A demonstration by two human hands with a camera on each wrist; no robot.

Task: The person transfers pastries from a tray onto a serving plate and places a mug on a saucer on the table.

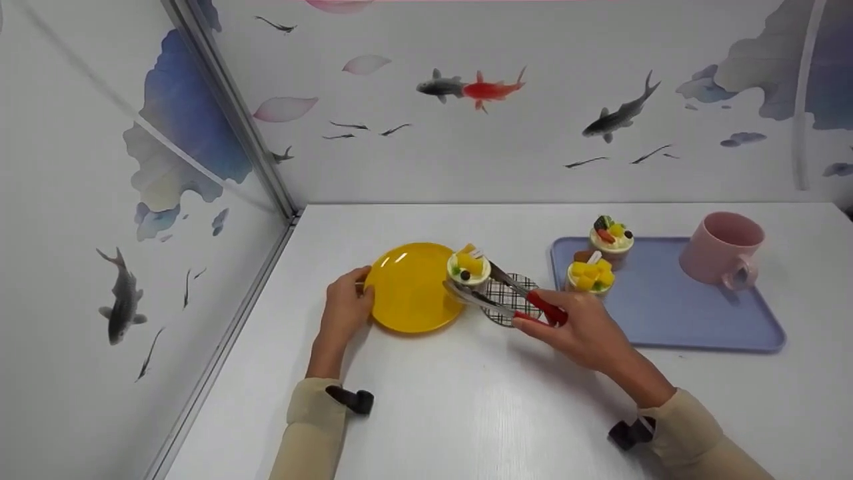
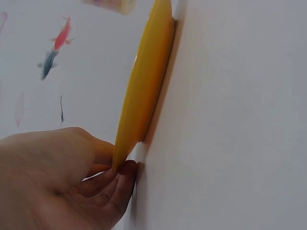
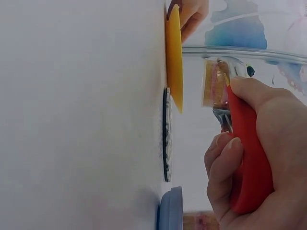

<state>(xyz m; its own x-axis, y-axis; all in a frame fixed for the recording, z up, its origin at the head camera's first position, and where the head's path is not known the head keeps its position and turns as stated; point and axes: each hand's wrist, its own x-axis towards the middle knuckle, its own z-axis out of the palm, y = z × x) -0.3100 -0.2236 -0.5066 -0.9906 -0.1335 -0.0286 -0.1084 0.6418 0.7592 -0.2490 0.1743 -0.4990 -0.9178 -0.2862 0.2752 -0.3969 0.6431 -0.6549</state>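
My left hand (image 1: pixel 348 300) pinches the left rim of a round yellow plate (image 1: pixel 413 293), thumb on top and fingers under the edge, as the left wrist view shows. The plate's base meets the white table. My right hand (image 1: pixel 585 330) grips red-handled metal tongs (image 1: pixel 550 308). Between the tongs' tips is a small fruit dessert cup (image 3: pixel 211 84) topped with yellow chunks and a dark berry. The cup hangs above table height, over the plate's right rim in the head view. Below the tongs lies a round checked coaster (image 1: pixel 513 283), partly hidden by them.
A blue-purple tray (image 1: pixel 673 320) lies on the right, holding a pink mug (image 1: pixel 716 250) and two more dessert cups, one with mixed fruit (image 1: pixel 610 241) and one with yellow chunks (image 1: pixel 590 275). Walls with painted fish stand behind and at left.
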